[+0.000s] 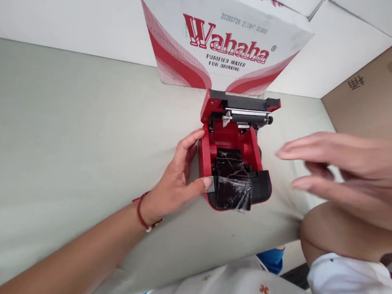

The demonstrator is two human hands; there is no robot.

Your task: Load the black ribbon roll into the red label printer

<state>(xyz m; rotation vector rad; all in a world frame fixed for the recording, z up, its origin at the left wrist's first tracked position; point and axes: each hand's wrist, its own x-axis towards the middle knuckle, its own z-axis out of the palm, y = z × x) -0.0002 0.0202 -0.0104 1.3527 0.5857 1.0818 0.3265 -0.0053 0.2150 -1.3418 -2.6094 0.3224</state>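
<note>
A red and black device (202, 160), which looks like a small label printer, rests on the pale green cloth with its lid (243, 100) raised. A dark roller and metal bar show under the lid. Across the red compartment and over the black front edge lies a shiny black strip (229, 162) with crinkled clear film on it. My left hand (181, 175) grips the printer's left side, thumb on the front corner and fingers along the side wall. To the right of the printer, my right hand (338, 168) hovers slightly blurred, thumb and fingers apart, holding nothing.
A white and red Wahaha water carton (222, 46) stands right behind the printer. White boxes (347, 51) and a brown cardboard box (369, 85) stand at the back right. The cloth-covered surface (80, 128) extends left. My lap is at the near edge.
</note>
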